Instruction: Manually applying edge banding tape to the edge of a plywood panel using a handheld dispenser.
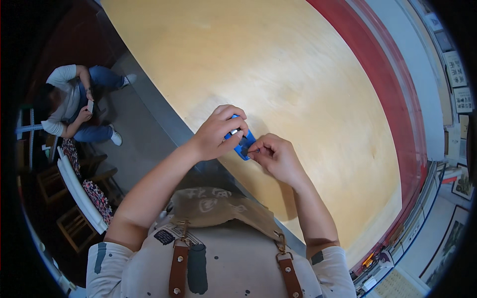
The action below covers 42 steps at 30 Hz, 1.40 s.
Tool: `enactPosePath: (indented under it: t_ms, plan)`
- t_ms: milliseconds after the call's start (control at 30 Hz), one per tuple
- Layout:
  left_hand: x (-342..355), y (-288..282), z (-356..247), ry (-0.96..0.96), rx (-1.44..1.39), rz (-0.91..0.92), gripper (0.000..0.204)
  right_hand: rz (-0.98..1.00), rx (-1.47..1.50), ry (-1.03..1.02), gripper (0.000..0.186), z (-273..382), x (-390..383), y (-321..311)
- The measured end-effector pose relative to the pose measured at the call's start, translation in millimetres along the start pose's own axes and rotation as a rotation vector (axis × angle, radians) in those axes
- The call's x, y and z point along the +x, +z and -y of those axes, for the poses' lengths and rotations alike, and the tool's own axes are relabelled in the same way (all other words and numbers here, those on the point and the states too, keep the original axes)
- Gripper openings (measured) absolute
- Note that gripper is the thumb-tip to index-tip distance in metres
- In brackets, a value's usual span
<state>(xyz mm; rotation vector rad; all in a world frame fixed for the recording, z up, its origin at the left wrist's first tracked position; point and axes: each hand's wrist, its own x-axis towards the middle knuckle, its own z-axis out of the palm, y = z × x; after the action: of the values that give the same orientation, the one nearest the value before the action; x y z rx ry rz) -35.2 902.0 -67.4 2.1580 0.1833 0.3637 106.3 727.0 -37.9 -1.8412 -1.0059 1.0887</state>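
Observation:
My left hand (221, 134) grips the upper part of a small blue object (244, 155) with a dark middle, over the pale wooden tabletop (298, 64) near its left edge. My right hand (272, 155) is pinched at the lower end of the blue object, its thumb and forefinger on a small dark piece too small to make out. My fingers hide much of the blue object.
A seated person (69, 102) holds a phone-like object on the left, beside wooden chairs (74, 228) and white rolls (84, 198) with patterned fabric. A red border (397, 119) runs along the table's right side. Framed pictures (462, 181) and pens (368, 260) are at the right.

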Motion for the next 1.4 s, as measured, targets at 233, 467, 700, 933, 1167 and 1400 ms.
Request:
enactPosePath:
  t_ms: [233, 467, 700, 933, 1167, 1400]
  plan:
    - [0, 3, -5, -0.002, 0.014, -0.032, 0.021, -0.131, 0.243, 0.257, 0.01, -22, -29, 21]
    - [-3, 3, -3, 0.006, 0.029, -0.067, 0.023, -0.255, -0.615, -0.11, 0.006, -19, 22, -32]
    - [-6, -26, 15, -0.059, 0.097, -0.149, 0.019, -0.54, -0.05, 0.14, 0.019, -47, 168, -91]
    - [-17, -46, 20, -0.178, 0.323, -0.291, 0.019, -0.683, -0.201, 0.145, 0.021, -49, 194, -84]
    - [-21, -37, 13, -0.252, 0.337, -0.423, 0.022, -0.739, -0.372, 0.178, 0.035, -47, 201, -86]
    - [-26, -40, 29, -0.262, 0.144, -0.365, 0.018, -0.489, 0.0, 0.104, 0.029, -17, 193, -50]
